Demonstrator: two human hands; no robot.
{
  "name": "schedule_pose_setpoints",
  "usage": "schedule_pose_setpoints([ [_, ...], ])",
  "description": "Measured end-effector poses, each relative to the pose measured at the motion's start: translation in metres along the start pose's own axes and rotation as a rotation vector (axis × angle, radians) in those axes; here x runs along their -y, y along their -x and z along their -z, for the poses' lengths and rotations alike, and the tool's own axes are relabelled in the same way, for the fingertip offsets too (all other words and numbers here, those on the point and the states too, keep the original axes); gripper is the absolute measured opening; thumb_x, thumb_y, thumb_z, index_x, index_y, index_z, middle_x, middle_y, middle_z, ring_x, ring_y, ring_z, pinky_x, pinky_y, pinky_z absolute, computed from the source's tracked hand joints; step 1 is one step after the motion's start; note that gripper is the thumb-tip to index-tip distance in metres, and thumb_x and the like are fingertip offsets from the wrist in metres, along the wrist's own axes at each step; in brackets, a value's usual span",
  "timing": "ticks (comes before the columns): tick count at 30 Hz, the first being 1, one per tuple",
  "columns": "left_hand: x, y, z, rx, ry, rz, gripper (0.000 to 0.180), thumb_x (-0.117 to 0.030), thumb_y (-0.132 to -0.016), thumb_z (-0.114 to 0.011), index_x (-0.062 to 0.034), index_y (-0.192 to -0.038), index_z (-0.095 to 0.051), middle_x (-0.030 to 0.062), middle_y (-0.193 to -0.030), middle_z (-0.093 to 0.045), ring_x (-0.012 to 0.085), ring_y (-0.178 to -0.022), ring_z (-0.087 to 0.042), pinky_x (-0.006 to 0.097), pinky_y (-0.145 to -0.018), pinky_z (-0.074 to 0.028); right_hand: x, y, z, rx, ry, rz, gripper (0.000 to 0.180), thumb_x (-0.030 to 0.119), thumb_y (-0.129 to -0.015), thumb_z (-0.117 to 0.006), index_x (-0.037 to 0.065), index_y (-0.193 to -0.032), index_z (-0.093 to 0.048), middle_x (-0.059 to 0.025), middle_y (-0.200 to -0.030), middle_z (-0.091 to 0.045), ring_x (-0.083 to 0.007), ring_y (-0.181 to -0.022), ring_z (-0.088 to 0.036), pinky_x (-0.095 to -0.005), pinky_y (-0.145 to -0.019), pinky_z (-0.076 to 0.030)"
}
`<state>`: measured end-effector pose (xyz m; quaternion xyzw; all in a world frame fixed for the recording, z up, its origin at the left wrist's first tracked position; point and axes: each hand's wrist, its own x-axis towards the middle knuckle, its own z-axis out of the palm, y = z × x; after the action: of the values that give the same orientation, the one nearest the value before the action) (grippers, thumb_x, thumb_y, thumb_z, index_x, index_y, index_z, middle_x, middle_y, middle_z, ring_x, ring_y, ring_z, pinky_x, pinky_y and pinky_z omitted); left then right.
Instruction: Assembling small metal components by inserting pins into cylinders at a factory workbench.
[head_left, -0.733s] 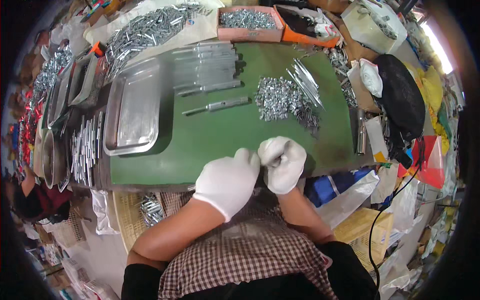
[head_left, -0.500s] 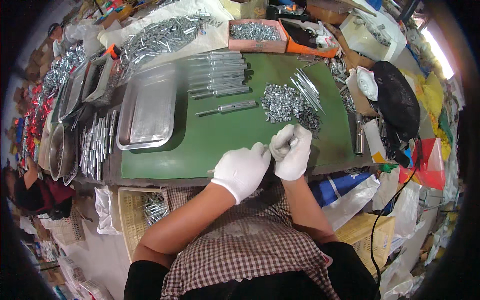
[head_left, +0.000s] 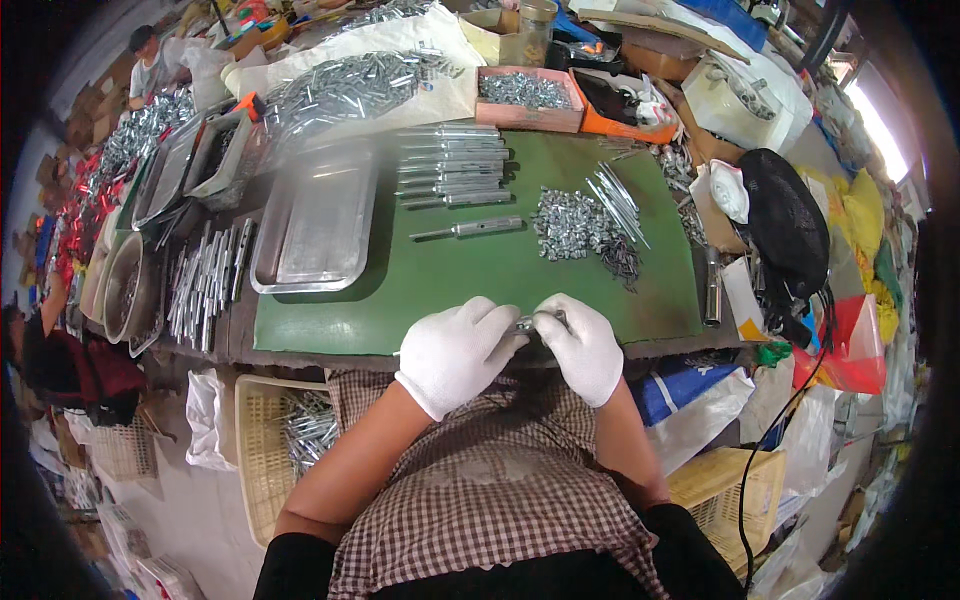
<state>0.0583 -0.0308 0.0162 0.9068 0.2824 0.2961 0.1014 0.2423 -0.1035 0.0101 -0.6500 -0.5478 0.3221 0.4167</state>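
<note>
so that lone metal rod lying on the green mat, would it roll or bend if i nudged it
The lone metal rod looks round and slim, so a sideways nudge would probably roll it across the flat green mat. Its shiny, straight steel look suggests it is stiff and fairly heavy for its size. The smooth finish may be slippery.

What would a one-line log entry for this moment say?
left hand: gripping small metal part | right hand: gripping same part | place: green mat near edge

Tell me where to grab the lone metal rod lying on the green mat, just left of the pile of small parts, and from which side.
Grip the lone metal rod at its thicker right-hand barrel, coming down from above with fingers across its width. It lies flat, roughly left to right, apart from the pile of small parts, with bare green mat on both long sides; its left end looks too thin to hold well.
</note>
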Motion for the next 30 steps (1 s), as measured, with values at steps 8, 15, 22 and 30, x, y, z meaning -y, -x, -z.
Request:
schedule_pose_setpoints([
  [8,0.000,-0.006,-0.011,0.047,-0.013,-0.060,0.026,-0.024,-0.080,-0.078,-0.0141,-0.102,-0.070,0.0038,-0.083,-0.063,0.0256,-0.070,-0.066,0.039,-0.060,-0.052,-0.017,0.007,0.024,-0.359,0.217,0.095,0.023,0.026,-0.094,-0.064,0.003,-0.097,-0.070,-0.0172,-0.093,-0.069,-0.0345,-0.089,-0.067,-0.0424,-0.080,-0.052],
  [15,-0.010,-0.015,-0.036,0.096,-0.063,-0.077,0.027,-0.026,-0.078,-0.078,-0.0150,-0.101,-0.071,0.0018,-0.087,-0.063,0.0251,-0.081,-0.063,0.042,-0.070,-0.050,-0.087,0.017,0.149,-0.677,1.069,-0.447,0.051,0.038,-0.089,-0.069,0.001,-0.123,-0.064,-0.0269,-0.114,-0.064,-0.0445,-0.110,-0.060,-0.0498,-0.096,-0.046],
  [22,-0.004,-0.016,-0.037,0.177,0.004,0.055,0.020,-0.020,-0.076,-0.075,-0.0128,-0.094,-0.069,0.0049,-0.092,-0.064,0.0287,-0.087,-0.063,0.043,-0.076,-0.051,-0.069,0.030,0.111,-0.723,0.323,-0.138,0.053,0.025,-0.090,-0.065,0.001,-0.137,-0.055,-0.0238,-0.128,-0.061,-0.0353,-0.117,-0.062,-0.0358,-0.103,-0.047],
  [30,0.001,-0.016,-0.038,0.165,0.022,0.035,0.019,-0.018,-0.075,-0.077,-0.0118,-0.091,-0.068,0.0058,-0.092,-0.064,0.0292,-0.087,-0.063,0.044,-0.077,-0.051,-0.004,0.068,0.025,0.006,0.413,-0.166,0.066,0.000,-0.079,-0.071,0.001,-0.142,-0.051,-0.0241,-0.131,-0.063,-0.0329,-0.114,-0.068,-0.0396,-0.098,-0.052],
])
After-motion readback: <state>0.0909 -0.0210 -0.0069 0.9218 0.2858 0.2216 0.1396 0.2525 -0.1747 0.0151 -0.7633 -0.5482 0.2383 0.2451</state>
